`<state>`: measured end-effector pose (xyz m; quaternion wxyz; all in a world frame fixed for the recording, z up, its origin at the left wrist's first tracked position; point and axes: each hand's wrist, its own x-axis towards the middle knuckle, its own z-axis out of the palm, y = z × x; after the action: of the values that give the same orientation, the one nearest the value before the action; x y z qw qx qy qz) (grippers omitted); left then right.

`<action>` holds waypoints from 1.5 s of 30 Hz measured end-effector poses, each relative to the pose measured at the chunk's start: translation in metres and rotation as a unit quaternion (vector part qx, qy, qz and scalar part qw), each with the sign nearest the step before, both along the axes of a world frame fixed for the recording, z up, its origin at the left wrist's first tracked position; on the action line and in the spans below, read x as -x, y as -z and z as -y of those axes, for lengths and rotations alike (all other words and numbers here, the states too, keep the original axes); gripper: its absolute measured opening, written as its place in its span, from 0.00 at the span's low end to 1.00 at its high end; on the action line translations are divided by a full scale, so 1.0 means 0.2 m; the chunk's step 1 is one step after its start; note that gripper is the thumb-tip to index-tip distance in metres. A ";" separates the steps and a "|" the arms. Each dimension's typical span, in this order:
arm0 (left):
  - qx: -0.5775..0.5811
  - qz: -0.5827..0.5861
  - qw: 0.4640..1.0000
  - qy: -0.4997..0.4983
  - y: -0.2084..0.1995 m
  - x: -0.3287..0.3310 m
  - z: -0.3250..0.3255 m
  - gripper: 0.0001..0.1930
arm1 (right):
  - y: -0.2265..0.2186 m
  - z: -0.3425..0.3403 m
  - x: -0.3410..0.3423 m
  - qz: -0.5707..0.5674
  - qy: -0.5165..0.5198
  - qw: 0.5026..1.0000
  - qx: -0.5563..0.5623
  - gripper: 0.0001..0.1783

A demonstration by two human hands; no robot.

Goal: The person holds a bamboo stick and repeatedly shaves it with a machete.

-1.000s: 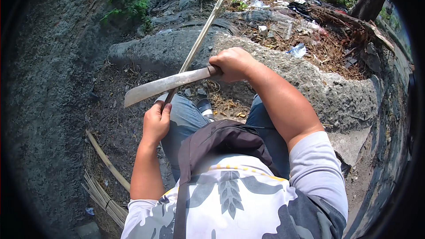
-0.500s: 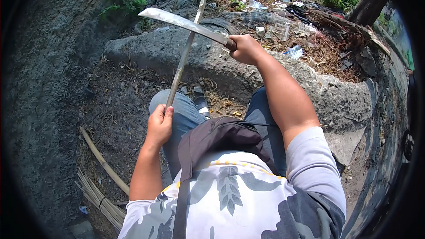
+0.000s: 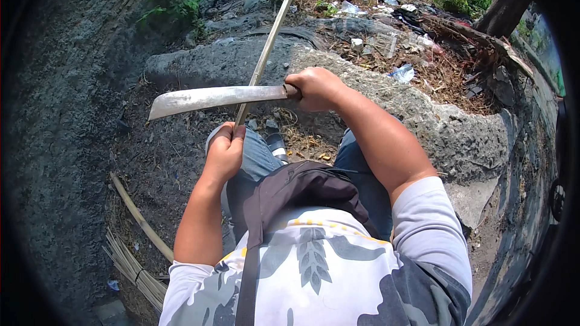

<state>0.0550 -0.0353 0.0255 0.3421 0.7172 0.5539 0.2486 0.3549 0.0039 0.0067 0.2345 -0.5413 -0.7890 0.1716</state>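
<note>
My left hand (image 3: 225, 152) is closed round the lower end of a long, thin wooden strip (image 3: 270, 45), just above my left knee. The strip slants up and away to the right. In my right hand (image 3: 320, 89) is the short brown handle of a machete (image 3: 211, 98). Its broad, worn metal blade points left and crosses over the strip a little above my left fist. Whether the edge touches the wood I cannot tell. The strip's lowest end is hidden in my left hand.
A bundle of thin sticks (image 3: 136, 271) and a curved pole (image 3: 140, 217) lie on the ground at my left. A rough concrete ledge (image 3: 465, 136) runs in front of my knees. Beyond it are litter, dry straw and a tree trunk (image 3: 506, 3). A dark bag (image 3: 302, 193) rests on my lap.
The machete has come down along the strip toward my left hand, its blade swinging from slanted to nearly level. My left hand has risen slightly, and the strip with it.
</note>
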 end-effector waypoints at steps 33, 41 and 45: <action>0.145 0.117 0.982 -0.013 0.06 -0.09 -0.06 0.15 | 0.08 -0.09 -0.25 -0.059 0.175 0.980 0.077 0.17; 0.120 0.062 0.991 -0.018 0.12 -0.01 -0.05 0.15 | 0.00 -0.02 -0.02 0.082 0.052 0.995 0.031 0.12; 0.122 0.050 0.991 -0.010 0.05 0.05 0.01 0.16 | 0.02 -0.05 -0.07 0.067 0.049 0.996 0.043 0.13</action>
<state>0.0455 -0.0375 0.0163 0.4522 0.6510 0.5694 0.2180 0.3680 0.0131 0.0027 0.1656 -0.5989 -0.7677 0.1566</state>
